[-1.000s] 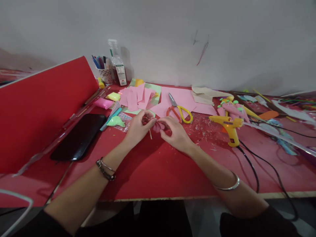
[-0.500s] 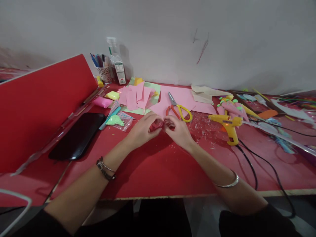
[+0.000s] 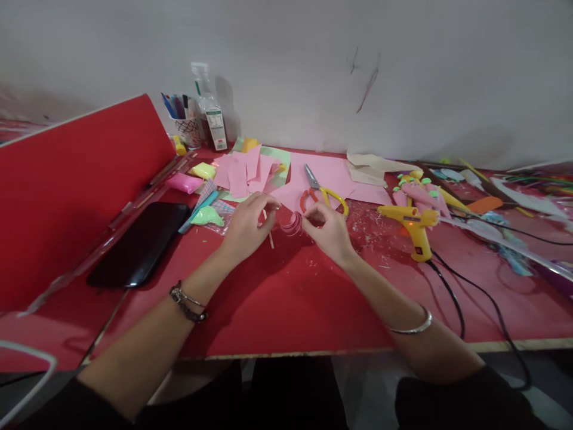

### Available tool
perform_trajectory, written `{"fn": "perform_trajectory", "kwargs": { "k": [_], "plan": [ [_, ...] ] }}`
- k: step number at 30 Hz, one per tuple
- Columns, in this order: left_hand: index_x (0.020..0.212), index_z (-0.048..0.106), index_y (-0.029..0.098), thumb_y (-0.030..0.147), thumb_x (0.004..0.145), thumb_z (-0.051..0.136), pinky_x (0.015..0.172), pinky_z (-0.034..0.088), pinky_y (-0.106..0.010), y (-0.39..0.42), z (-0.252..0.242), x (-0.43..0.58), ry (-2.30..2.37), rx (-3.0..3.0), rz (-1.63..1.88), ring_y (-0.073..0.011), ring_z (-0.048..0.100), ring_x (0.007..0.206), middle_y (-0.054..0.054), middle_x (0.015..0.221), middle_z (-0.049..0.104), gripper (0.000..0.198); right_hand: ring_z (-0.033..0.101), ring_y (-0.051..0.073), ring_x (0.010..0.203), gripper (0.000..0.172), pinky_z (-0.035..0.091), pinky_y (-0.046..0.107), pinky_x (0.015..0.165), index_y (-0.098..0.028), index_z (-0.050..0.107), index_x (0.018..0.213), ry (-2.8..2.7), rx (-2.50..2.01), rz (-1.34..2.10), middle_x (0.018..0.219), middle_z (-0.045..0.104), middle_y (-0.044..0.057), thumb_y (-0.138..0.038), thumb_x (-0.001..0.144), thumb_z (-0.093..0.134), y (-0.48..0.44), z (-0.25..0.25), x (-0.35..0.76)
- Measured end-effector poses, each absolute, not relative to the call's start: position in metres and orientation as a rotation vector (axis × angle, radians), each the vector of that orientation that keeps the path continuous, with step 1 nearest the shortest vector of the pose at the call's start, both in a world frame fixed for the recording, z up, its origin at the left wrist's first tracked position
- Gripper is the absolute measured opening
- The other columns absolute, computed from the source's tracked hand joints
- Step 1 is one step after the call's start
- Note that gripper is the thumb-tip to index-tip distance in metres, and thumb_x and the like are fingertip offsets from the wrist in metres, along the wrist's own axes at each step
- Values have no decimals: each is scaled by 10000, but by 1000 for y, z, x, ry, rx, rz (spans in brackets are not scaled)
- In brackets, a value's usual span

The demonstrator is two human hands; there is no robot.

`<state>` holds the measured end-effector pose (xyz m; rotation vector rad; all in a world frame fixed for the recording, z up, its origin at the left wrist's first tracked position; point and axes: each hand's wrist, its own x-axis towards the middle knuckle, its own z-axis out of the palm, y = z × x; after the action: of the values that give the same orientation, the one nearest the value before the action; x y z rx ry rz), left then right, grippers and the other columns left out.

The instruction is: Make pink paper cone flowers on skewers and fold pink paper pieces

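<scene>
A coil of pink paper strip [image 3: 292,225], rolled in loose rings, is pinched at its right side between the thumb and fingertips of my right hand [image 3: 329,236]. Just left of the coil, my left hand [image 3: 248,227] is curled, thumb and fingertips slightly apart with nothing visible between them. A thin pale stick [image 3: 271,240] shows through the gap in that hand and below its thumb. It seems to lie on the table, though the hand hides part of it. Behind my right hand, scissors [image 3: 321,188] with red and yellow handles rest on a pink sheet [image 3: 331,170].
A yellow glue gun [image 3: 414,230] with a black cord stands at right, near pink pieces with green tips [image 3: 418,194]. On the left are a black phone [image 3: 141,245] and a red board [image 3: 80,197]. A bottle [image 3: 213,122] and pen cup [image 3: 187,130] stand behind.
My left hand has moved slightly left, off the pink paper coil, which now stays in my right hand. The coil and the pale stick show more plainly.
</scene>
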<state>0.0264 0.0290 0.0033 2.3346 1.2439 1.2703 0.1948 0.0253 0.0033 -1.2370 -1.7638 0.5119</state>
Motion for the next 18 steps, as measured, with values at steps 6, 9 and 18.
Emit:
{"fn": "perform_trajectory", "kwargs": {
  "k": [6, 9, 18],
  "plan": [
    [732, 540, 167, 156, 756, 430, 683, 407, -277, 30, 2, 28, 1204, 2442, 1056, -156, 509, 752, -37, 772, 550, 113, 488, 100, 523, 88, 406, 243, 540, -180, 464, 572, -1847, -1322, 573, 555, 524, -18, -172, 657, 488, 27, 0, 197],
    [737, 543, 169, 139, 765, 398, 709, 404, -282, 30, 1, 27, 1232, 2433, 1095, -152, 513, 755, -34, 767, 555, 151, 494, 100, 529, 67, 407, 241, 544, -172, 484, 584, -1887, -1334, 666, 560, 530, -17, -164, 650, 479, 29, -3, 200],
    [783, 542, 167, 130, 761, 356, 745, 401, -279, 32, 5, 20, 1312, 2358, 1205, -157, 522, 801, -48, 810, 571, 192, 509, 86, 552, 185, 412, 224, 540, -153, 574, 663, -1735, -1318, 983, 609, 558, -2, -255, 736, 437, 39, -3, 207]
  ]
}}
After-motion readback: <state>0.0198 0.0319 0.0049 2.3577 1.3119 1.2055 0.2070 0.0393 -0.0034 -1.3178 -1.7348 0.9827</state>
